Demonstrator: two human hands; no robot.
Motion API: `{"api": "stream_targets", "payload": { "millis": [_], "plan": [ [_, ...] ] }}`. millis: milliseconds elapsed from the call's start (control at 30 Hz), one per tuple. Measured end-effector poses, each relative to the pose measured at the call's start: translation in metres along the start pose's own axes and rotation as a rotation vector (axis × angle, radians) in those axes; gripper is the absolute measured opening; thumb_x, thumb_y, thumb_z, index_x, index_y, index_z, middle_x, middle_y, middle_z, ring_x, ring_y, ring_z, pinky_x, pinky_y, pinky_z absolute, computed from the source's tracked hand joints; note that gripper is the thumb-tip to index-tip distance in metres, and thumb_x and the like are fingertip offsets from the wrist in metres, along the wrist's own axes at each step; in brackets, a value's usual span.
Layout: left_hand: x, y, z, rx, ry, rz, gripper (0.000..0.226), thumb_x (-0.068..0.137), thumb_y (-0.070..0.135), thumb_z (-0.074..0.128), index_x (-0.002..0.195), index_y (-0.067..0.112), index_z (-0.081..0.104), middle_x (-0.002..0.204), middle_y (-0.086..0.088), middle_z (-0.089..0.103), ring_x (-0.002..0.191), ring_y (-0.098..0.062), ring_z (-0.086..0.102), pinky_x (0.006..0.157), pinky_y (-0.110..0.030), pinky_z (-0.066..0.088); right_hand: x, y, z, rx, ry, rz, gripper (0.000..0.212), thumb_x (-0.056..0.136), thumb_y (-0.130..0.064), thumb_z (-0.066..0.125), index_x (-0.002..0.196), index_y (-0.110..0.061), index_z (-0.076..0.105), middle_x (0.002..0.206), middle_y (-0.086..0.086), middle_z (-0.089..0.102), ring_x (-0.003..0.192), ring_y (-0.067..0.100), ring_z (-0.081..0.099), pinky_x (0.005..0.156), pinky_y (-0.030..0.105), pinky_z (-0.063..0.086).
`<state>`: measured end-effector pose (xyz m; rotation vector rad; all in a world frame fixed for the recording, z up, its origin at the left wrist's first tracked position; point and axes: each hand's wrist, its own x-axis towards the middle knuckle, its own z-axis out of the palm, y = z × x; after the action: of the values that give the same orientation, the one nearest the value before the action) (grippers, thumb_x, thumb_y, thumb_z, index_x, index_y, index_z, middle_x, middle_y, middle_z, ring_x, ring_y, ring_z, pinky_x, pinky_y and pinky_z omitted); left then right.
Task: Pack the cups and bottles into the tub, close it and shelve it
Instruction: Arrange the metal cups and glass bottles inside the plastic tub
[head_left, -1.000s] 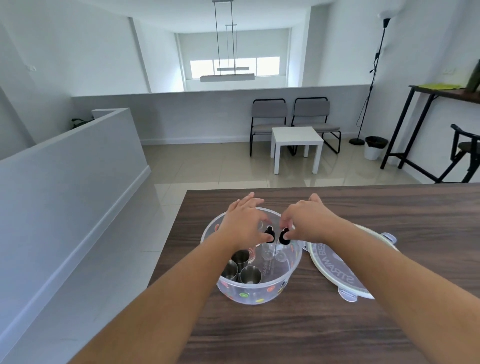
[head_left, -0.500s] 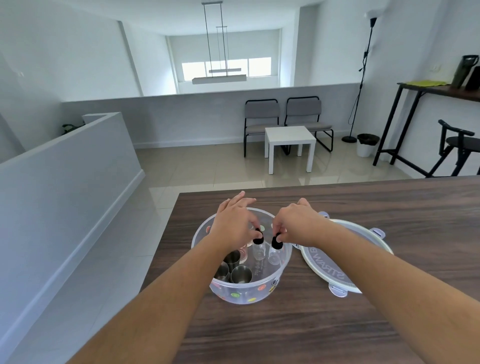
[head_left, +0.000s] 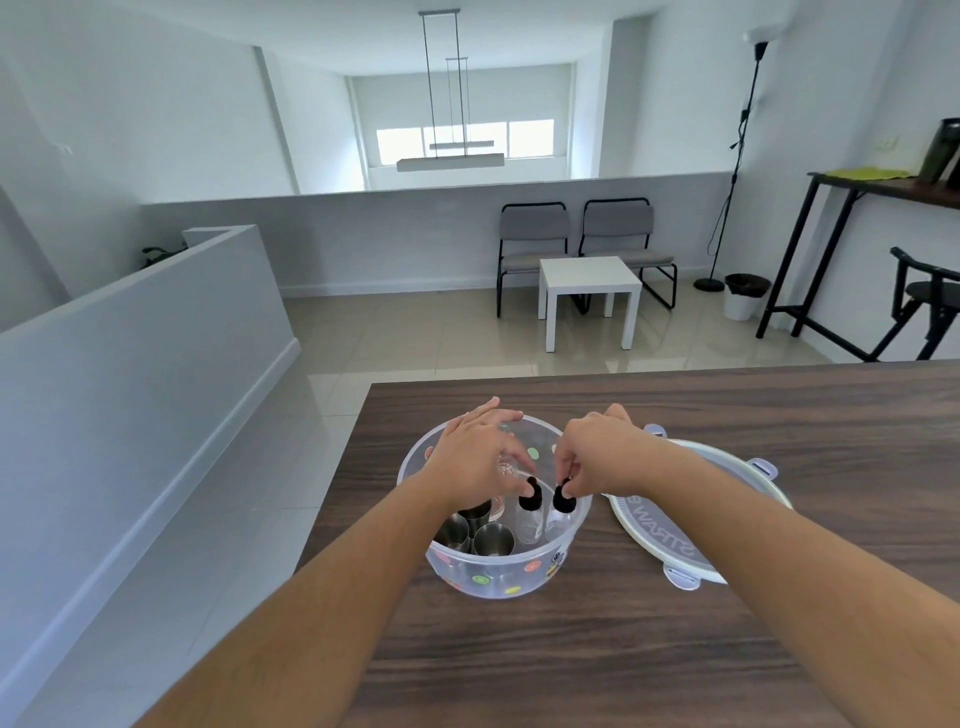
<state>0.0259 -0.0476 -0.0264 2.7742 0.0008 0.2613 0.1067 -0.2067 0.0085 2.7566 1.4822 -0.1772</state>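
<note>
A clear round tub (head_left: 493, 579) with coloured dots stands near the left edge of the dark wooden table (head_left: 675, 649). Several steel cups (head_left: 493, 539) stand inside it on the near left. Two clear bottles with black caps stand inside, one on the left (head_left: 530, 503) and one on the right (head_left: 563, 502). My left hand (head_left: 475, 457) reaches into the tub, its fingertips pinching the left bottle's cap. Fingers of my right hand (head_left: 602, 452) pinch the right bottle's cap. The tub's lid (head_left: 691, 525) lies flat on the table just right of the tub.
The table's left edge drops to tiled floor beside a low white partition (head_left: 156, 389). Beyond the table stand a white side table (head_left: 589, 283), two grey chairs (head_left: 576, 234), a bin (head_left: 745, 293) and a tall black shelf table (head_left: 883, 187) at right.
Both hands have lowered the two black-capped bottles deeper into the tub. The view has tilted up slightly, so tub and hands sit lower in the frame.
</note>
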Motion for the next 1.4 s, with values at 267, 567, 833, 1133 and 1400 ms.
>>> {"api": "stream_targets", "payload": {
  "millis": [267,567,833,1133,1400],
  "plan": [
    [-0.022,-0.023,-0.041,0.054,0.049,-0.114,0.015,0.076,0.033,0.072,0.090,0.038,0.070,0.148,0.006,0.035,0.142,-0.014,0.014,0.114,-0.045,0.011,-0.001,-0.003,-0.006,0.026,0.166,-0.066,0.013,0.082,-0.037,0.062,0.092,-0.033,0.069,0.076,-0.014,0.053,0.080,0.007,0.051,0.081,0.032,0.021],
    [-0.055,-0.049,-0.048,0.164,-0.133,-0.156,0.019,0.072,0.037,0.074,0.089,0.044,0.069,0.149,0.009,0.033,0.143,-0.014,0.010,0.112,-0.042,0.010,0.015,-0.046,0.009,-0.006,0.118,-0.269,0.024,0.082,-0.017,0.059,0.091,-0.034,0.073,0.066,-0.019,0.040,0.082,0.003,0.043,0.080,0.034,0.018],
    [-0.054,-0.046,-0.039,0.192,-0.152,-0.157,0.016,0.071,0.035,0.076,0.087,0.036,0.073,0.151,0.008,0.030,0.143,-0.016,0.007,0.114,-0.045,0.006,0.023,-0.052,0.022,-0.042,0.113,-0.300,0.019,0.082,-0.020,0.063,0.091,-0.033,0.073,0.078,-0.017,0.045,0.093,0.006,0.045,0.076,0.033,0.011],
    [-0.054,-0.047,-0.039,0.176,-0.202,-0.157,0.014,0.071,0.035,0.074,0.085,0.037,0.072,0.151,0.009,0.029,0.144,-0.015,0.005,0.113,-0.045,0.006,0.025,-0.047,0.024,-0.042,0.116,-0.304,0.011,0.082,-0.023,0.066,0.087,-0.029,0.074,0.075,-0.019,0.046,0.087,0.001,0.038,0.078,0.033,0.013],
    [-0.053,-0.045,-0.038,0.174,-0.213,-0.147,0.014,0.073,0.031,0.074,0.087,0.034,0.074,0.152,0.008,0.029,0.144,-0.016,0.004,0.114,-0.045,0.006,0.025,-0.040,0.023,-0.002,0.098,-0.292,0.012,0.081,-0.019,0.066,0.083,-0.028,0.074,0.063,-0.022,0.041,0.084,0.000,0.042,0.083,0.033,0.016]
  ]
}}
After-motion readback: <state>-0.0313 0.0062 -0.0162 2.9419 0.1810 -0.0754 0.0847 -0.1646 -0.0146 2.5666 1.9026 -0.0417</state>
